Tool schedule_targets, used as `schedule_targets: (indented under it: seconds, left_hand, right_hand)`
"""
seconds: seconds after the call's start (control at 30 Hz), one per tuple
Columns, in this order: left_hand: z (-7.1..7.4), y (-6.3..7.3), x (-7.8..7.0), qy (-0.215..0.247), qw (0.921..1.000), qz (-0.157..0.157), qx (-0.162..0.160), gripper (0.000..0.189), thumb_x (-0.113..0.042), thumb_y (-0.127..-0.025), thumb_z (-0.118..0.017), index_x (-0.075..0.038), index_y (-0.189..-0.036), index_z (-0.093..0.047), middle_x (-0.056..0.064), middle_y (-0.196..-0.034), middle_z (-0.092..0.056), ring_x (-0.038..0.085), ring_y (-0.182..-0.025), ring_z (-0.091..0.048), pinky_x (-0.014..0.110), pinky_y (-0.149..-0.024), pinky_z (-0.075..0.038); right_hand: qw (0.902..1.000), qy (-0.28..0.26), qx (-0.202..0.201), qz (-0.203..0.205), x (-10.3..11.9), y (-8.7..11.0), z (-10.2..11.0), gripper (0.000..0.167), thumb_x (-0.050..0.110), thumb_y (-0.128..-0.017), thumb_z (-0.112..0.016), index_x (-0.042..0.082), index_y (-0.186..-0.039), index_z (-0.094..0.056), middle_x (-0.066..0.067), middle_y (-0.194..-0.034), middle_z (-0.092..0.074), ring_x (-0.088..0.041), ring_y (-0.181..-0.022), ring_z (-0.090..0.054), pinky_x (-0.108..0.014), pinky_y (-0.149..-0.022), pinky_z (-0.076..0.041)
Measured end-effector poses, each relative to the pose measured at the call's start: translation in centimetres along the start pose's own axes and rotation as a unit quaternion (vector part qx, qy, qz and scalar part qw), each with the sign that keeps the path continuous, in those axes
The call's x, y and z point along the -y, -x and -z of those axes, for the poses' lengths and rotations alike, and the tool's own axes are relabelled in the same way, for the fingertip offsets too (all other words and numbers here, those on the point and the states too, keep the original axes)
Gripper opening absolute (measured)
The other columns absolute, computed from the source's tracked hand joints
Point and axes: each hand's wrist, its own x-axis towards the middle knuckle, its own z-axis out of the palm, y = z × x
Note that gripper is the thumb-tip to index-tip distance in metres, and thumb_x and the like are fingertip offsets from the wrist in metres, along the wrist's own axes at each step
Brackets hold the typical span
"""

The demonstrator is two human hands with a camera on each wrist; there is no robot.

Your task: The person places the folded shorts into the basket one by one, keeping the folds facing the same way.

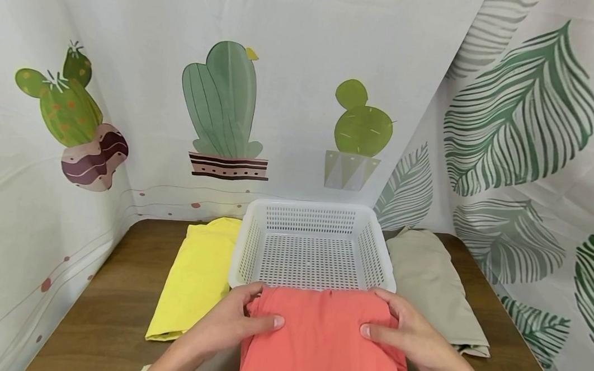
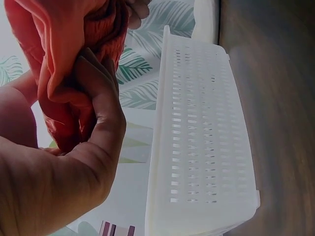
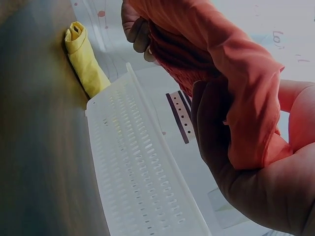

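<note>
Folded coral cloth [image 1: 319, 338] held above table edge, just in front of white basket [image 1: 315, 217]. Left hand [image 1: 229, 325] and right hand [image 1: 410, 334] clamp its far corners, thumbs on top, fingers curled beneath, keeping fold intact. Yellow cloth [image 1: 196, 275] lies left of basket, beige cloth [image 1: 433, 288] right, on wooden table [image 1: 114, 305].

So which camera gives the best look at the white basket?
The head view: the whole basket shows there, empty, between yellow cloth and beige cloth. The left wrist view shows only one perforated side wall edge-on; the right wrist view likewise, partly behind the orange cloth.
</note>
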Motion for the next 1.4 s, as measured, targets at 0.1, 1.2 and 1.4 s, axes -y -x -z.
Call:
schedule_targets:
  seconds: [0.1, 1.2, 1.4]
  left_hand:
    - [0.0, -0.1, -0.1, 0.000, 1.0000, 0.001, 0.000, 0.040, -0.020, -0.098, -0.077, -0.002, -0.131, -0.063, 0.011, -0.110, -0.077, 0.024, -0.096, -0.075, 0.031, -0.085, -0.060]
    - [-0.2, -1.3, -0.7, 0.025, 0.9997, 0.003, 0.000, 0.041, -0.018, -0.097, -0.078, 0.000, -0.132, -0.065, 0.015, -0.107, -0.078, 0.024, -0.088, -0.077, 0.034, -0.078, -0.063]
    - [-0.1, -1.6, -1.0, 0.038, 0.9992, 0.009, 0.001, 0.047, -0.017, -0.097, -0.078, 0.001, -0.137, -0.062, 0.016, -0.110, -0.078, 0.028, -0.089, -0.077, 0.037, -0.078, -0.064]
  right_hand:
    - [1.0000, -0.006, 0.004, 0.003, 0.1, 0.0, 0.0, 0.044, -0.014, -0.102, -0.049, -0.005, -0.145, -0.048, -0.020, -0.121, -0.071, -0.032, -0.099, -0.076, -0.050, -0.077, -0.064]
    - [0.9998, -0.017, 0.007, 0.005, 1.4, -0.6, 0.4, 0.043, -0.015, -0.103, -0.047, -0.009, -0.145, -0.043, -0.021, -0.113, -0.075, -0.032, -0.091, -0.078, -0.050, -0.070, -0.064]
    - [0.9999, -0.013, 0.001, 0.006, 1.5, -0.8, 0.6, 0.044, -0.015, -0.102, -0.048, -0.009, -0.145, -0.044, -0.020, -0.116, -0.074, -0.032, -0.094, -0.078, -0.053, -0.072, -0.063]
